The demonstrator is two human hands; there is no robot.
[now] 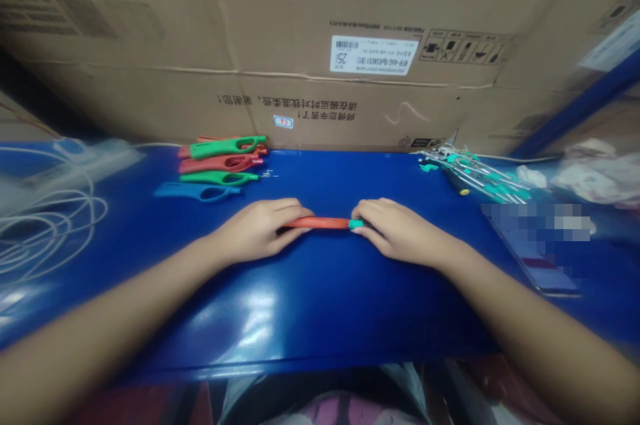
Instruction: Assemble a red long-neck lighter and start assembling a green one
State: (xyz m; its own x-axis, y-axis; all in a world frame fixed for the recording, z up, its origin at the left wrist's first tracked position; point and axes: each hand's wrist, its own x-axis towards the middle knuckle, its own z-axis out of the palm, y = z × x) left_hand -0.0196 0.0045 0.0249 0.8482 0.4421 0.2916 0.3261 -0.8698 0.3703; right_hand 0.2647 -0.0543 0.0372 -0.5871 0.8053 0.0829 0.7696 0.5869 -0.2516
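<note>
On the glossy blue worktop (310,305) just in front of me, both my hands are closed on one slim red-orange plastic handle (320,222), which lies flat and crosswise between them. My left hand (260,230) wraps its left end, fingers curled over the top. My right hand (395,232) pinches the other end, where a small teal plastic tip (356,224) shows just at my fingertips. Off to the left lies a loose coil of white cable (45,232). Further back on the left sits a small pile of flat plastic handles in green, red and blue (220,165), touching one another. Back on the right is a bundle of thin metal rods with teal ends (475,175), and beyond it some crumpled white material (595,172). Behind everything stands a big brown cardboard box (200,45) with a white printed label (373,55).
</note>
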